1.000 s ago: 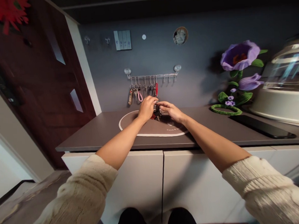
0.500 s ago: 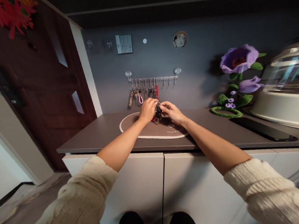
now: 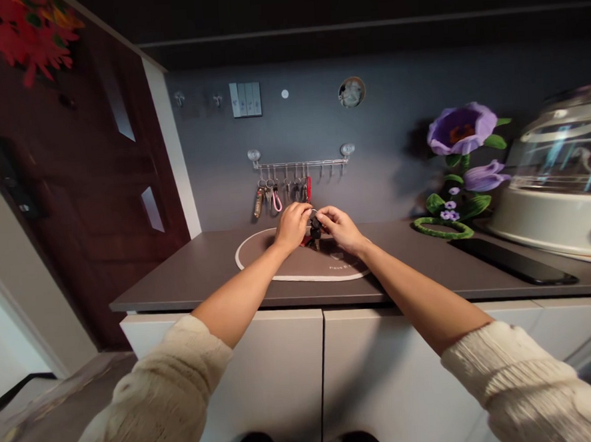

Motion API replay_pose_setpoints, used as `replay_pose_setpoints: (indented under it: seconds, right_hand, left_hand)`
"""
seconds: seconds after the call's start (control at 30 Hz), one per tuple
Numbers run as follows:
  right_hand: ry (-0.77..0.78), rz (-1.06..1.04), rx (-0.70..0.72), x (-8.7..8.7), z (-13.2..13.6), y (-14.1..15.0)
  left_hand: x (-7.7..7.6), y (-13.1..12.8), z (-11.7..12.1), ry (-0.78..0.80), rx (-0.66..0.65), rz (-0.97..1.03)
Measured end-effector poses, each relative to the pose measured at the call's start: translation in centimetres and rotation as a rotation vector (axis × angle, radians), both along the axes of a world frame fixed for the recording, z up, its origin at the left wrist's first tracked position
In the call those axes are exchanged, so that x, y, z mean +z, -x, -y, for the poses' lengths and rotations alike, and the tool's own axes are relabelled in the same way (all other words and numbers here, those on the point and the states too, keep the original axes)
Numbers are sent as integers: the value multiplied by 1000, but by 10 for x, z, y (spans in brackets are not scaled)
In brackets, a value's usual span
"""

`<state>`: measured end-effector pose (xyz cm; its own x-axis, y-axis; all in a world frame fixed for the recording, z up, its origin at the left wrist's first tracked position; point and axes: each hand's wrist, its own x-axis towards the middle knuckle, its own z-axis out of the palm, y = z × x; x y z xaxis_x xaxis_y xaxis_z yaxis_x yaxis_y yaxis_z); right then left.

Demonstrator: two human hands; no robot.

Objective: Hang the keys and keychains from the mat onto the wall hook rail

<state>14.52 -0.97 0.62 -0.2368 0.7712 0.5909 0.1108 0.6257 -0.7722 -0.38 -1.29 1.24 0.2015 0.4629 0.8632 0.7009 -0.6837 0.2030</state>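
Observation:
Between my two hands hangs a bunch of keys on a metal ring, just above the brown oval mat. The fingers of my left hand pinch the ring from the left. From the right, my right hand pinches the same ring with thumb and fingertips. Something red lies low behind the keys, partly hidden by my left hand. Behind my hands, several keys and fobs, one with a pink loop, hang from a clear hook rail on the wall.
On the right of the counter lie a black phone and a purple flower ornament, beside a cream appliance with a clear cover. White cabinet doors are below. A dark red door stands at left.
The view has tilted up slightly, so the scene sits lower. Both hands still grip the ring, and the dark keys now hang straighter between them.

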Motion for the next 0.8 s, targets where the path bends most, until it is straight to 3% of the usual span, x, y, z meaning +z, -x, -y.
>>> replay_pose_setpoints:
  seconds: [0.2,0.4,0.8]
  right_hand:
    - [-72,-29,-83,1,0,-4]
    - [2,-141,-117,8,-2,-6]
    - [69,-290,-246,60,-42,-9]
  left_hand:
    - [-2,2,-4,12,62,32]
    - [-9,3,-8,86,123,-6]
    - [-16,2,-14,174,184,-41]
